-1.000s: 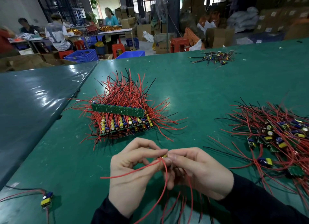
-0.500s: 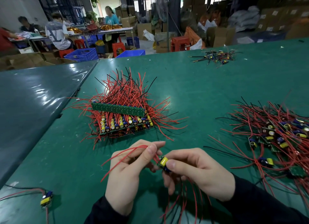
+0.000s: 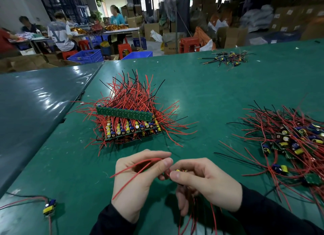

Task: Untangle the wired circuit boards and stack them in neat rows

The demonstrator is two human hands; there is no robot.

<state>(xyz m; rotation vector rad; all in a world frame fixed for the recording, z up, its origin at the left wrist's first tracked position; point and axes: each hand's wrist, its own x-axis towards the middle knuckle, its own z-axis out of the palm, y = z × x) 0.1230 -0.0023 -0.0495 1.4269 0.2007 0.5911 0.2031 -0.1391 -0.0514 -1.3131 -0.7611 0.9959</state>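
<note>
My left hand (image 3: pixel 136 180) pinches a few red wires (image 3: pixel 133 168) between thumb and fingers; their free ends trail down to the left. My right hand (image 3: pixel 205 184) grips a small circuit board (image 3: pixel 180 170) with a yellow part, and more red and black leads hang below that hand. Both hands meet low in the middle of the green table (image 3: pixel 201 98). Behind them stands a stacked row of boards (image 3: pixel 129 124) with red wires fanning out. A tangled pile of wired boards (image 3: pixel 291 141) lies to the right.
A single loose board (image 3: pixel 50 206) with wires lies at the near left. A small heap of wired parts (image 3: pixel 226 58) sits far back right. A darker table (image 3: pixel 35 105) adjoins on the left. Beyond are people at other tables, blue crates, red stools and cartons.
My left hand has drawn the red wires out to the left, away from the board. My right hand keeps hold of the board, and the hands have stayed close together.
</note>
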